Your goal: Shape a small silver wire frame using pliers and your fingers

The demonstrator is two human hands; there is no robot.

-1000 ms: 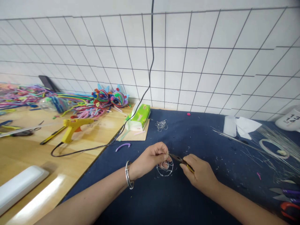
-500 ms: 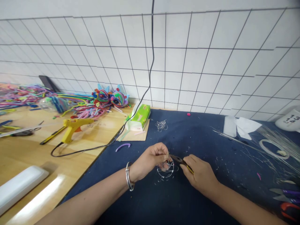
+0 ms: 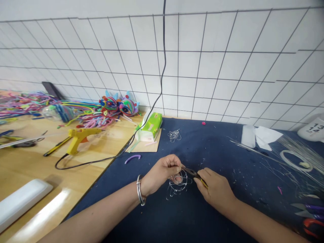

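A small round frame of thin silver wire (image 3: pixel 178 184) hangs just above the dark blue cloth (image 3: pixel 217 148). My left hand (image 3: pixel 162 172), with a silver bangle on the wrist, pinches the top of this wire frame with closed fingers. My right hand (image 3: pixel 215 190) is wrapped round the yellow handles of small pliers (image 3: pixel 192 173). The pliers' jaws meet the wire right at my left fingertips. Loose wire ends trail below the frame onto the cloth.
A green tissue pack (image 3: pixel 150 127) and a wire tangle (image 3: pixel 174 135) lie behind my hands. A yellow glue gun (image 3: pixel 78 136) with black cord, colourful pipe cleaners (image 3: pixel 32 106) and craft figures (image 3: pixel 118 105) occupy the wooden table left. Straight wires (image 3: pixel 293 157), white tape and scissors (image 3: pixel 310 216) sit right.
The wire frame has turned slightly in my left fingers and its loose ends shifted. Both hands stay almost where they were, the pliers still at the wire.
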